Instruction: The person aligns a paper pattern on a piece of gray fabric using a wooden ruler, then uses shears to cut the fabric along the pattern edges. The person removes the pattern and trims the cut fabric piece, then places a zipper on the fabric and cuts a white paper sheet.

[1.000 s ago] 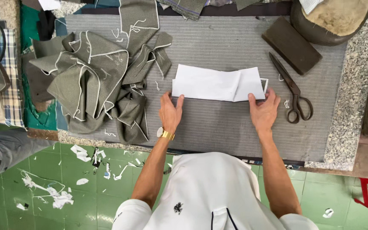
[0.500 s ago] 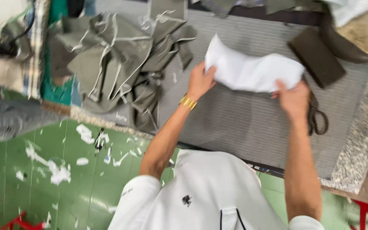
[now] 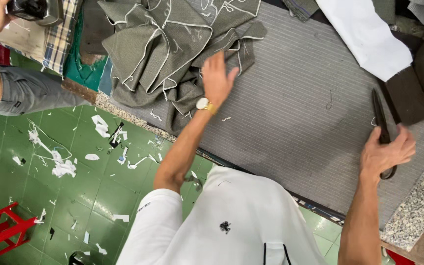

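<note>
The left hand (image 3: 217,78) was stretched forward with its fingers spread and nothing in its grasp — it hovered at the edge of the heap of grey-green fabric pieces (image 3: 172,44) with white chalk lines, a gold watch (image 3: 203,104) on the wrist. The arm ran straight from the shoulder, slanting up across the grey ribbed mat (image 3: 295,122) on the worktop (image 3: 413,211). The right hand (image 3: 386,154) lay far to the right with its fingers curled over the handles of the dark scissors (image 3: 380,118), whose blades pointed away from the person. A white cloth (image 3: 364,34) lay beyond them, near a dark block (image 3: 408,95).
</note>
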